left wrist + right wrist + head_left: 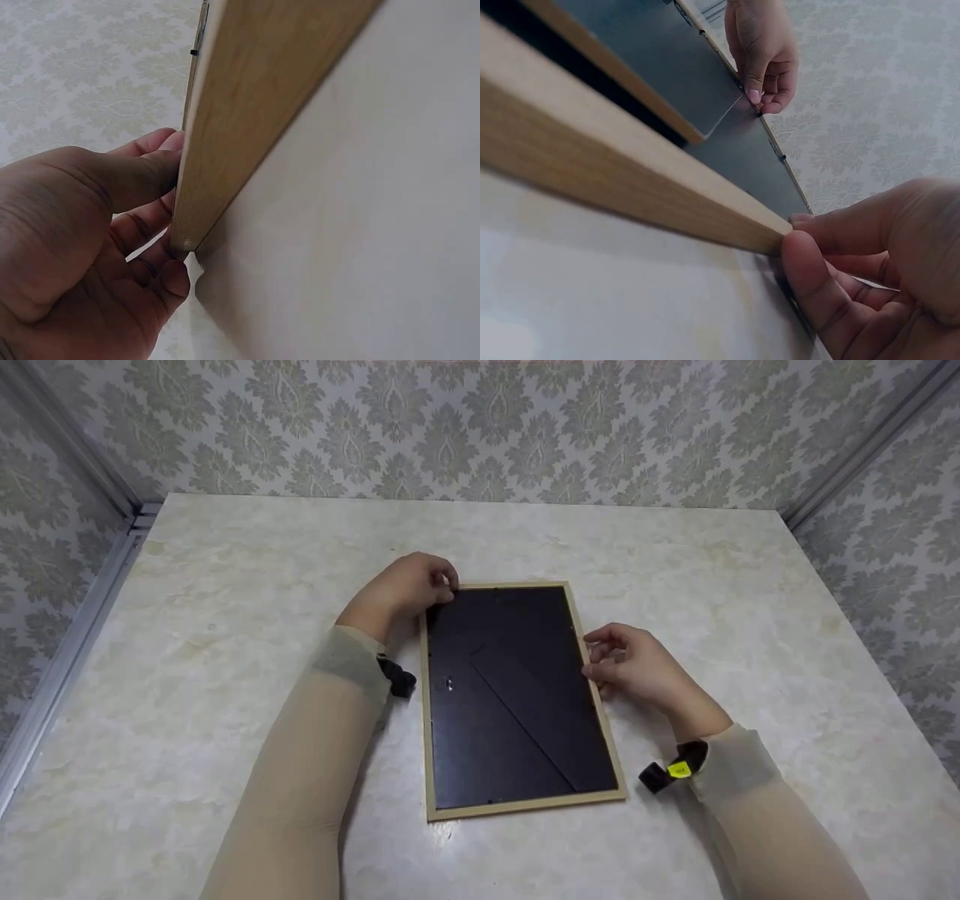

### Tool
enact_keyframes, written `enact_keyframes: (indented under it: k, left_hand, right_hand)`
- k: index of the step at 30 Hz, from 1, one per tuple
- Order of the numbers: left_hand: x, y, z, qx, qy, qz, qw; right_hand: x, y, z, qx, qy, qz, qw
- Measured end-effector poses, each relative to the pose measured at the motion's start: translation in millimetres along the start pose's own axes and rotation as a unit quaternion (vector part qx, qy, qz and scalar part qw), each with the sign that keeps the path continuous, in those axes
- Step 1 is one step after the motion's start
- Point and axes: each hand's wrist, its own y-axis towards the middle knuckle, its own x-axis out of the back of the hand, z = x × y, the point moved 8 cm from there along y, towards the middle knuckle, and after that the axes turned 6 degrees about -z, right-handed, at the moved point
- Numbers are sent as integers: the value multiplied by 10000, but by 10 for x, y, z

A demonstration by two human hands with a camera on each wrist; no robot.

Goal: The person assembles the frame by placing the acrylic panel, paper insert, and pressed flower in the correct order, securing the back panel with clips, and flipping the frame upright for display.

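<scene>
A picture frame (517, 697) lies back side up on the table, with a light wood border and a black backing board. The backing carries a diagonal stand leg (682, 124), its brown cut edge showing in the right wrist view, and a small metal hanger (450, 684). At the far left corner, my left hand (416, 583) pinches the border between thumb and fingers; the left wrist view shows its thumb (146, 176) against the wood. My right hand (634, 664) holds the right edge with curled fingers, their tips touching the wood. Small dark tabs (784, 157) line the backing's rim.
The frame rests on a pale marbled table (247, 562). Patterned wallpaper (480, 427) covers the walls behind and at both sides. A metal rail (67, 660) runs along the left side. Each wrist wears a black camera mount (401, 681), the right one with a yellow tag (679, 769).
</scene>
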Motion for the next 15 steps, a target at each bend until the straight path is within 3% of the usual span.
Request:
enact_keyframes:
  k: [15]
  left_hand:
    - [10,-8,-15,-30,-13,-40,10000]
  right_hand:
    - [10,-5,3,29,-2,1,10000]
